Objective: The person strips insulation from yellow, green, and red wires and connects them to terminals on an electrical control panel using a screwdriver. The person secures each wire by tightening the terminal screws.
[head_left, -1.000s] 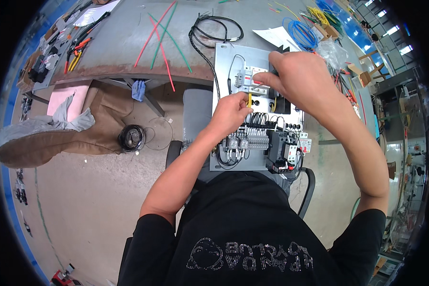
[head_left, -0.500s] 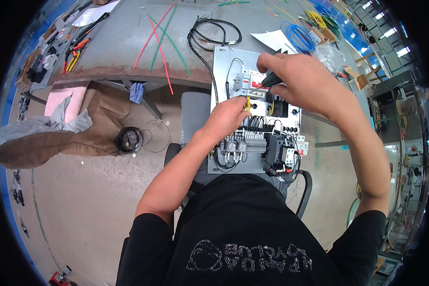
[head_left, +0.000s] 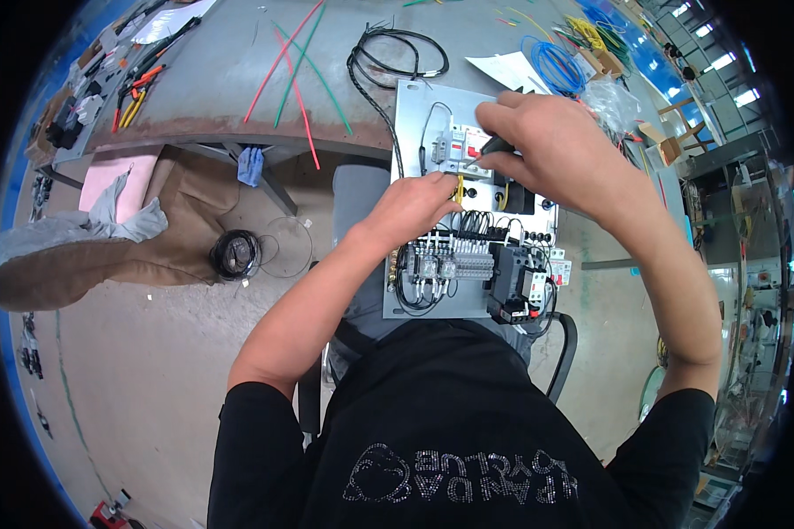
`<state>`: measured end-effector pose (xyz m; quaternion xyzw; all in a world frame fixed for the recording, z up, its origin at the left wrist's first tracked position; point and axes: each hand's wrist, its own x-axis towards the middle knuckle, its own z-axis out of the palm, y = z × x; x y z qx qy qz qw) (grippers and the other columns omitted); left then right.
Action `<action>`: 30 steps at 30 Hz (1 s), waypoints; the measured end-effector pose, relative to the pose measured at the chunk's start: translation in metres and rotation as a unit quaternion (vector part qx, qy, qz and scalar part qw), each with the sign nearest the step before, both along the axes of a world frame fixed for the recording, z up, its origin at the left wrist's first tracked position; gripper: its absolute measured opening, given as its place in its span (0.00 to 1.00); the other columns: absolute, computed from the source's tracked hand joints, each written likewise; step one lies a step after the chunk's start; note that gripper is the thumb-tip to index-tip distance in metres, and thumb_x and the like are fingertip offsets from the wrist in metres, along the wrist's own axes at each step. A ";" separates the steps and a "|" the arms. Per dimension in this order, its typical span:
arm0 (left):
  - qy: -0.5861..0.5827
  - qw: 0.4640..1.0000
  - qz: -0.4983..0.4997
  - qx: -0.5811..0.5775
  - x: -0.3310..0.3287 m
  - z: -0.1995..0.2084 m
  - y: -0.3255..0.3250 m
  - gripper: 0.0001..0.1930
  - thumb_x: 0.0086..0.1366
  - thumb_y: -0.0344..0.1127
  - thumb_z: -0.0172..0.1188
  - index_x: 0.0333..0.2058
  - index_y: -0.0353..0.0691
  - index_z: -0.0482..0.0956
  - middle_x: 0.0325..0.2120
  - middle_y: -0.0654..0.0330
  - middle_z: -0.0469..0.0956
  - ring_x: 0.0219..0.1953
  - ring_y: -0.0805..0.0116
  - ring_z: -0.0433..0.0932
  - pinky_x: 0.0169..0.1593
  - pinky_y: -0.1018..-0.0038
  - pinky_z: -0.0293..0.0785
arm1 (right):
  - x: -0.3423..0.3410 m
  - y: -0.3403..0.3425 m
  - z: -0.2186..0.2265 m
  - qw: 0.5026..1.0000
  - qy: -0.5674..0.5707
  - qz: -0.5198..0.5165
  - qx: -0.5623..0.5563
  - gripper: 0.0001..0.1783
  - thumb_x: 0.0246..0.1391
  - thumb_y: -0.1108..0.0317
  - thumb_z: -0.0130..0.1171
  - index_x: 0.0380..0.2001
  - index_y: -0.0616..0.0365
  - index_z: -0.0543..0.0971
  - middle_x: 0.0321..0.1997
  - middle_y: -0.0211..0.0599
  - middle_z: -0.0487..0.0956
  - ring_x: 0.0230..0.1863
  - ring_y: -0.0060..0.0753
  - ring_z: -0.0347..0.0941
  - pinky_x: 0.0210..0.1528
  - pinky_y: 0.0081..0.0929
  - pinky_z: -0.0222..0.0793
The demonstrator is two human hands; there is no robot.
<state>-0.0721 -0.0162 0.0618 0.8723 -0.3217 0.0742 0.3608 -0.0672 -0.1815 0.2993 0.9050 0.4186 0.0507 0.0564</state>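
A metal mounting plate [head_left: 412, 106] with electrical parts rests in front of me, reaching from my lap to the bench edge. My right hand [head_left: 551, 150] is closed round the dark handle of a screwdriver [head_left: 498, 147]. Its tip points left and down at the terminal area below a circuit breaker [head_left: 472, 145] with red switches. The fingertips of my left hand [head_left: 415, 208] pinch a short yellow wire [head_left: 460, 189] just under that breaker. Nearer to me sit a row of grey terminal blocks [head_left: 475, 266], clear relays [head_left: 429, 266] and a black contactor [head_left: 506, 284]. My right hand partly hides the dark parts beside the breaker.
On the grey workbench [head_left: 220, 84] lie red and green wires [head_left: 284, 63], a coiled black cable [head_left: 401, 37], a blue wire coil [head_left: 556, 66] and pliers [head_left: 138, 104]. A chair with brown cloth [head_left: 185, 203] stands left. Black wire [head_left: 235, 255] is coiled near it.
My right hand has turned slightly round the screwdriver, and less of the handle shows. My left forearm and elbow have shifted a little to the left, while its fingers stay at the yellow wire.
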 end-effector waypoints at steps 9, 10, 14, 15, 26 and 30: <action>-0.025 0.999 -0.009 0.019 0.004 -0.003 0.003 0.18 0.70 0.46 0.65 0.50 0.40 0.76 0.37 0.51 0.82 0.37 0.46 0.84 0.39 0.55 0.81 | -0.002 -0.002 -0.003 0.998 -0.018 0.018 0.057 0.20 0.60 0.52 0.68 0.31 0.62 0.81 0.22 0.48 0.81 0.31 0.59 0.81 0.36 0.53 0.76; -0.027 0.999 -0.011 0.015 0.004 -0.004 0.002 0.18 0.69 0.46 0.65 0.50 0.40 0.76 0.37 0.51 0.82 0.37 0.46 0.84 0.39 0.54 0.81 | -0.002 -0.002 -0.004 0.999 -0.021 -0.002 0.048 0.20 0.60 0.52 0.68 0.31 0.62 0.81 0.23 0.48 0.81 0.31 0.59 0.81 0.36 0.53 0.76; -0.016 1.000 -0.014 0.008 0.001 -0.002 0.002 0.18 0.70 0.45 0.64 0.50 0.39 0.76 0.37 0.51 0.81 0.37 0.47 0.84 0.39 0.54 0.81 | -0.006 0.006 -0.002 0.987 -0.013 -0.155 -0.051 0.17 0.57 0.58 0.71 0.36 0.59 0.77 0.30 0.46 0.80 0.37 0.57 0.80 0.37 0.48 0.73; -0.036 0.999 -0.016 -0.012 0.001 -0.004 0.001 0.17 0.71 0.45 0.64 0.49 0.40 0.76 0.36 0.52 0.81 0.36 0.47 0.84 0.39 0.54 0.81 | -0.007 0.006 0.002 0.988 0.015 -0.145 -0.058 0.16 0.56 0.60 0.72 0.36 0.59 0.77 0.30 0.45 0.80 0.37 0.58 0.79 0.37 0.49 0.72; -0.018 1.000 -0.014 0.005 0.002 -0.002 0.001 0.17 0.71 0.45 0.63 0.48 0.40 0.75 0.37 0.51 0.81 0.37 0.46 0.83 0.40 0.53 0.80 | 0.001 0.000 0.016 0.971 0.108 -0.209 -0.038 0.17 0.58 0.59 0.70 0.44 0.57 0.78 0.26 0.49 0.81 0.33 0.56 0.81 0.37 0.49 0.73; -0.019 1.000 -0.010 -0.001 0.002 -0.004 0.003 0.16 0.71 0.45 0.62 0.48 0.39 0.75 0.37 0.51 0.81 0.37 0.46 0.83 0.40 0.54 0.80 | -0.007 0.006 0.021 0.991 0.081 -0.065 -0.083 0.17 0.53 0.62 0.72 0.41 0.59 0.79 0.34 0.49 0.84 0.40 0.56 0.83 0.44 0.51 0.77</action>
